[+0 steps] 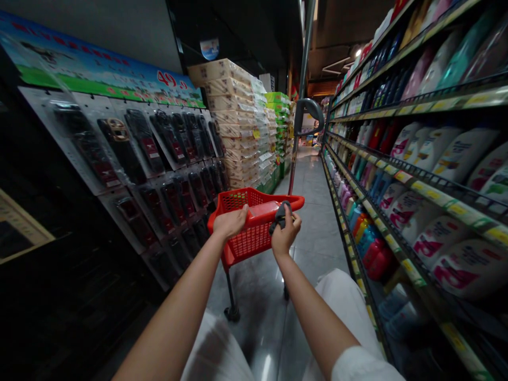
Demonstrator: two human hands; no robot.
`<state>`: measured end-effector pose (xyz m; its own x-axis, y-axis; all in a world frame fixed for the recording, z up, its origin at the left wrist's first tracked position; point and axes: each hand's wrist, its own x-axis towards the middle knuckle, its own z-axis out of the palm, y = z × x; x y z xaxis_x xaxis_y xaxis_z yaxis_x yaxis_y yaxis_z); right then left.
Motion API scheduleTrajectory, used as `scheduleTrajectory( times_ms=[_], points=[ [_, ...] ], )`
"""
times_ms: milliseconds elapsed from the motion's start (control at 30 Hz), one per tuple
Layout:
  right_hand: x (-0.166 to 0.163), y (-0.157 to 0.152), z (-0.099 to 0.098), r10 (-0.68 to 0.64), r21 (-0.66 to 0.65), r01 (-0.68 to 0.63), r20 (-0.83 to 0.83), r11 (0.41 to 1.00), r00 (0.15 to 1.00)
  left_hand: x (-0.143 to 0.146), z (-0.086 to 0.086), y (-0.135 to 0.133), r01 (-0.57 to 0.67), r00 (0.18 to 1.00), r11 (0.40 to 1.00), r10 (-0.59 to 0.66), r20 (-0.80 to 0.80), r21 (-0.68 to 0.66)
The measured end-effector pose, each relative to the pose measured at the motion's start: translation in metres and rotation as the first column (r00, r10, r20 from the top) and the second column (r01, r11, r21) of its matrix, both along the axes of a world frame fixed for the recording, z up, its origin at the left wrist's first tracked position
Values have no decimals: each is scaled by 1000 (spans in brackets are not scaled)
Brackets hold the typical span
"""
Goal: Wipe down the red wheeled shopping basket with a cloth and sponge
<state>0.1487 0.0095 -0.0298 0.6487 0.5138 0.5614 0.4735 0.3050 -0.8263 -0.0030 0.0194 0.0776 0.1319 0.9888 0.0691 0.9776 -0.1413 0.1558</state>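
The wheeled red basket (249,239) stands in the aisle straight ahead of the person, both arms stretched to its near rim. The left hand (229,222) is clenched over the rim's left corner. The right hand (284,236) grips a dark object (280,214) at the rim's right side; what it is I cannot tell. Something flat and red lies inside. The tall pull handle (308,112) rises behind, with bottle shelves (436,185) to the right.

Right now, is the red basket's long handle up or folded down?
Up: the pole rises from the far end of the red basket, its grey top high above the rim.
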Motion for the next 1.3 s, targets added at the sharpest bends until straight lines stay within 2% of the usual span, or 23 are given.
scheduleTrajectory(
  times_ms=[67,133,233,300,367,467,533,667,767,867,1000,1167,1300],
  points=[
    [-30,-11,-8,20,46,-22,63,999,998,1,1,1,-4,1000,1000,4,18,-24],
    [-52,-22,-15,72,79,-89,193,993,978,0,3,0,-8,1000,999,9,23,-43],
    [-59,-32,-19,146,72,-190,406,979,902,-2,6,-2,-11,1000,999,12,24,-46],
    [-44,-33,-17,154,57,-203,462,978,873,-5,7,-4,-12,1000,999,13,25,-43],
    [-18,-28,-13,128,48,-165,438,985,890,-9,7,-4,-11,1000,999,12,26,-40],
    [30,-14,-5,55,38,-70,293,997,954,-16,5,-4,5,1000,1000,-4,19,-24],
    [63,-2,1,52,30,-58,177,998,983,-20,3,-4,27,1000,1000,-27,9,-11],
    [118,26,15,196,-39,-193,75,980,978,-25,1,-4,45,999,999,-45,-11,2],
    [147,45,30,341,-160,-331,41,930,939,-26,3,-5,42,999,999,-42,-18,11],
    [163,60,44,433,-253,-416,13,873,901,-27,6,-6,53,998,999,-53,-25,8],
    [167,73,55,439,-297,-422,-8,857,898,-30,6,-7,104,994,994,-103,-27,18],
    [160,76,51,508,-296,-480,21,826,861,-36,0,-5,129,989,991,-126,-73,40],
    [157,69,44,503,-291,-439,200,850,841,-35,0,-4,108,989,994,-104,-108,34]
  ],
)
